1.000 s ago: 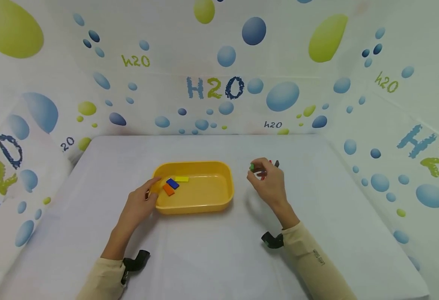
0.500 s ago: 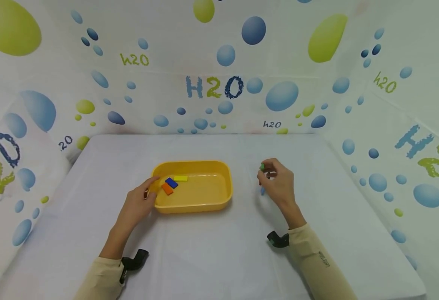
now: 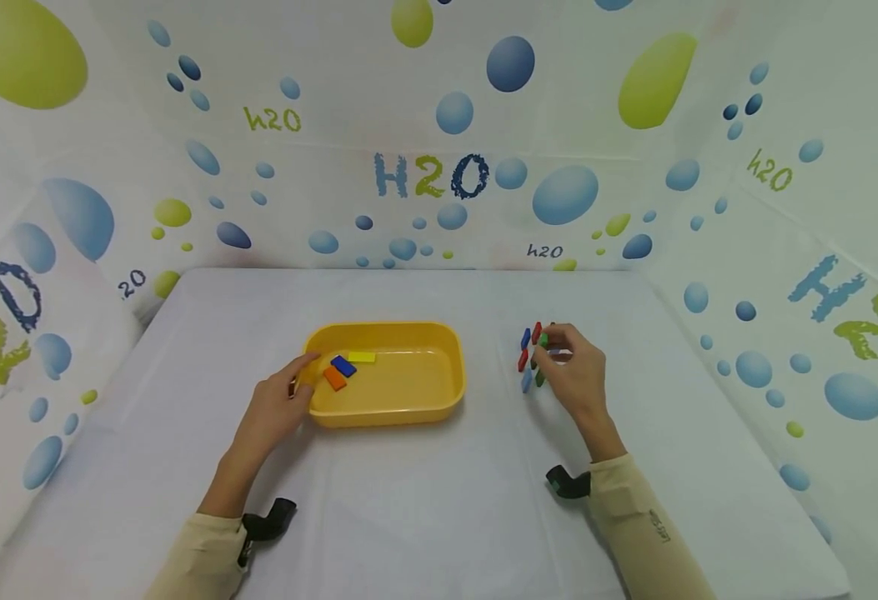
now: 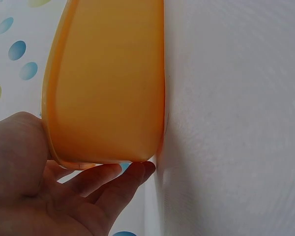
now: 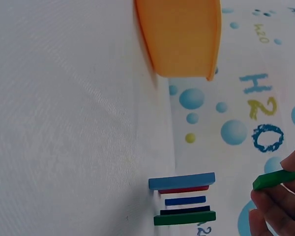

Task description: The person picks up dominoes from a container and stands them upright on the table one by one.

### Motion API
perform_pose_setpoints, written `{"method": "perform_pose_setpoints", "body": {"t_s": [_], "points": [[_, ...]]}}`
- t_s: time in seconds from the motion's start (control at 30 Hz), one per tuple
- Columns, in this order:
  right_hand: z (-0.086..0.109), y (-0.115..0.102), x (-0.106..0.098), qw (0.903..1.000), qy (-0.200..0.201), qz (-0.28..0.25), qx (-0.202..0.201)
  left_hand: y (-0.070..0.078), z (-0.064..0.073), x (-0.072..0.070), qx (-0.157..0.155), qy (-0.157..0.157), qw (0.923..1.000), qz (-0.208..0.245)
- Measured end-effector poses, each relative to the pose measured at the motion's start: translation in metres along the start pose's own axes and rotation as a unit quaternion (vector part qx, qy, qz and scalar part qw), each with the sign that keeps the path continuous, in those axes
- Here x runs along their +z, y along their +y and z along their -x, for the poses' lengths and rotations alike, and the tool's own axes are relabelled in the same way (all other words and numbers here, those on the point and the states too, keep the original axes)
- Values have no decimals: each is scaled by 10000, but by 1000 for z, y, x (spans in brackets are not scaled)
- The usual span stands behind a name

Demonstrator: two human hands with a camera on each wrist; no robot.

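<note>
Right hand [image 3: 577, 375] pinches small green rectangular block [image 5: 273, 180], held higher than upright multicoloured rectangular blocks [image 5: 185, 201] to hand's left; long axis looks near upright, though fingers hide part. Left hand [image 3: 275, 410], farther away, grips yellow plastic tray [image 3: 416, 379].

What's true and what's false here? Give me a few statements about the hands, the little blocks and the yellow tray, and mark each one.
1. The right hand pinches a green block with its fingers. True.
2. Both hands hold green blocks. False: the left hand touches the tray.
3. An orange block, a blue block and a yellow block lie in the tray. True.
4. Every block is inside the tray. False: several upright blocks stand to its right.
</note>
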State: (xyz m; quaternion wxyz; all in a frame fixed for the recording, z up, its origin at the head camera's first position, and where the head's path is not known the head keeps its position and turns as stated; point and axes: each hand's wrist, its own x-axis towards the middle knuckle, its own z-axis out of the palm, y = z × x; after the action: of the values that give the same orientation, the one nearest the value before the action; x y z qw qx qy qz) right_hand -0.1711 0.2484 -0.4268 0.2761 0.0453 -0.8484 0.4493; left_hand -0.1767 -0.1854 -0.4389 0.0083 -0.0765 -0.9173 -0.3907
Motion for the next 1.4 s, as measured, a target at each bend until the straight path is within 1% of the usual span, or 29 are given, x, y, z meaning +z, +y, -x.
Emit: {"method": "perform_pose_setpoints", "body": {"t_s": [0.2, 0.3, 0.47, 0.63, 1.0, 1.17, 1.3, 1.4], "points": [[0, 8, -8, 9999, 105, 79, -2, 0, 0, 0, -2, -8, 10000, 25], [0, 13, -11, 9998, 159, 127, 89, 1, 0, -1, -22, -15, 10000, 27], [2, 20, -15, 9995, 160, 110, 242, 3, 1, -3, -106, -53, 9999, 5], [1, 26, -18, 9992, 111, 260, 294, 3, 0, -3, -108, -59, 9999, 16], [2, 39, -24, 9968, -252, 509, 565, 0, -1, -2, -91, -53, 9999, 36], [3, 44, -26, 9939, -525, 695, 675, 0, 1, -1, -111, -74, 9999, 70], [4, 44, -27, 9906, -794, 802, 775, 1, 2, -1, -101, -71, 9999, 70], [4, 44, -28, 9881, -926, 859, 876, 1, 3, -2, -102, -71, 9999, 61]]}}
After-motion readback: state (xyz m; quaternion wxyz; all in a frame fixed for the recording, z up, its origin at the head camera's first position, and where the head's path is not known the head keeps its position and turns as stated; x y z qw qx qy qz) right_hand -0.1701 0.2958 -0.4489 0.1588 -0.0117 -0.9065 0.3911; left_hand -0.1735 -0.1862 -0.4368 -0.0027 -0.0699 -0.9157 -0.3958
